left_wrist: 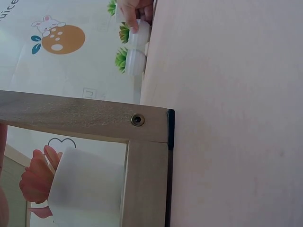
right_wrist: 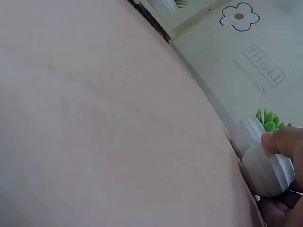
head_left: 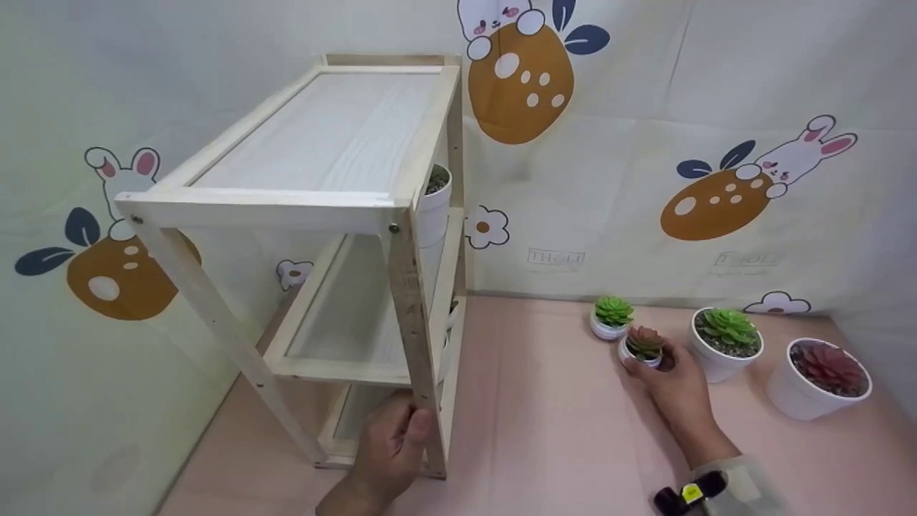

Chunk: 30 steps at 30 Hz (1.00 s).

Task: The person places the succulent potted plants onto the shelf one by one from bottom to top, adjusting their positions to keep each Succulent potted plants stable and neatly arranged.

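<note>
My right hand (head_left: 677, 387) pinches a small white pot with a reddish succulent (head_left: 645, 344) by its sides, thumb on the near side. The right wrist view shows that white pot (right_wrist: 267, 170) close to the tabletop under my thumb. Right behind it sits a matching small pot with a green succulent (head_left: 611, 319). With curled fingers, my left hand (head_left: 390, 444) grips the front right leg of a three-tier wooden shelf (head_left: 412, 308), low down near its foot. Only a sliver of that hand appears at the edge of the left wrist view.
Two larger white pots, one with a green succulent (head_left: 723, 365) and one with a dark red succulent (head_left: 809, 394), stand right of my right hand. A white pot (head_left: 432, 215) is on the shelf's middle tier. On the bottom tier is another white pot (left_wrist: 90, 184) with a pink-red plant.
</note>
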Tool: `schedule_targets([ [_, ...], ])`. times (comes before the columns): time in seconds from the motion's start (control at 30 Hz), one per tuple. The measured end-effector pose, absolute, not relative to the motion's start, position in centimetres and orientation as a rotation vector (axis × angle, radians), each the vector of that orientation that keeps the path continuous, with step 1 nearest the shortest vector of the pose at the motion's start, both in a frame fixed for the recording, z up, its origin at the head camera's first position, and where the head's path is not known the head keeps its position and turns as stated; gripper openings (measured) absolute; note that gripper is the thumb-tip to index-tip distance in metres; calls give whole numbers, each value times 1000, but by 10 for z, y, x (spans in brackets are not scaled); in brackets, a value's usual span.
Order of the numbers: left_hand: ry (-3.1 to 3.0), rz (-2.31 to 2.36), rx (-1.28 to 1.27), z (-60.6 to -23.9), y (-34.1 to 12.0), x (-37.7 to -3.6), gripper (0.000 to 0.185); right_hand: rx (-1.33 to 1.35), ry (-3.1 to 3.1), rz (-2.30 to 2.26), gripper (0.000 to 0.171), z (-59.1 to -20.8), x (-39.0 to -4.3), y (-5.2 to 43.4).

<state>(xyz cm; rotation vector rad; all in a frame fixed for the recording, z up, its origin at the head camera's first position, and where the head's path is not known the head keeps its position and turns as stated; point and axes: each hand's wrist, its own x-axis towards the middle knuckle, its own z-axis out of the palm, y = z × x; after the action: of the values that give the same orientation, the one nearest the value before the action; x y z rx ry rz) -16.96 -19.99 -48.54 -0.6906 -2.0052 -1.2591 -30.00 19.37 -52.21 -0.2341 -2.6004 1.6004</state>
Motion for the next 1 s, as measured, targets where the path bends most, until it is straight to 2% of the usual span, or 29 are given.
schedule_targets([
  [0.7,-2014,-1315,-704,-485,-199,-169,17,-268,-2576,1594,70,-522,-297,193],
  [1.0,-1982,-1283,-716,-486,-200,-171,11,-270,-2568,1608,73,-520,-296,192],
])
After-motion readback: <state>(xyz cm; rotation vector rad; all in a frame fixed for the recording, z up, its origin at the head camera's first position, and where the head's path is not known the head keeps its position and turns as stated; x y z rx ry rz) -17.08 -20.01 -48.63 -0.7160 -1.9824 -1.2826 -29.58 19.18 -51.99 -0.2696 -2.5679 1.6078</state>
